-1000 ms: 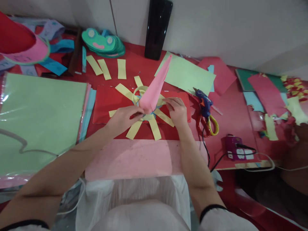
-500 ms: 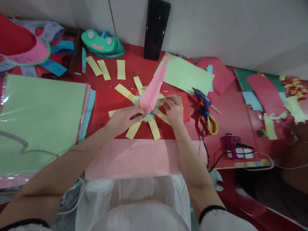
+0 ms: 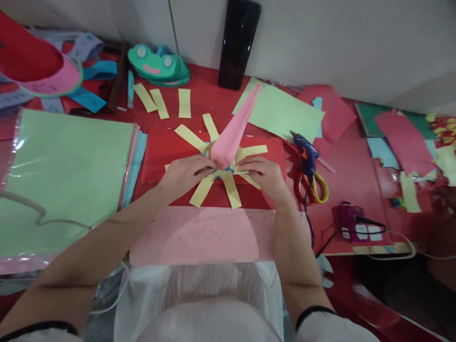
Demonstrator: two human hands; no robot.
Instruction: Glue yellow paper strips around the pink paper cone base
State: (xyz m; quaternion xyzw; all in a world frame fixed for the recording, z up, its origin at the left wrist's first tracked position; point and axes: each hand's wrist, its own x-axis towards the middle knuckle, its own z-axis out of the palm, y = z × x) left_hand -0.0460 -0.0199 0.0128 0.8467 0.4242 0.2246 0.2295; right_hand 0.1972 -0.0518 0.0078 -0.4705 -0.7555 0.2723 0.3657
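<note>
A pink paper cone (image 3: 233,135) stands tilted, its tip up and to the right, with yellow paper strips (image 3: 232,190) spread around its base. Beneath lies a red sheet (image 3: 160,147). At the left of the cone's base, my left hand (image 3: 187,173) has thumb and fingers pinched at the base's edge. My right hand (image 3: 263,173) is on the other side, its fingers closed on a yellow strip near the base. Bits of blue paper show under the cone.
Behind are loose yellow strips (image 3: 184,103), frog cutouts (image 3: 156,65) and a phone (image 3: 239,45). A glue gun (image 3: 306,154) and scissors (image 3: 321,187) lie right, beside a purple box (image 3: 351,221). Plastic-wrapped green sheets (image 3: 71,166) lie left. Another person's arm (image 3: 441,237) is far right.
My right hand has moved down and outward from the upper right strip to a lower one on the right. My left hand stays at the cone's base. The whole view has shifted slightly.
</note>
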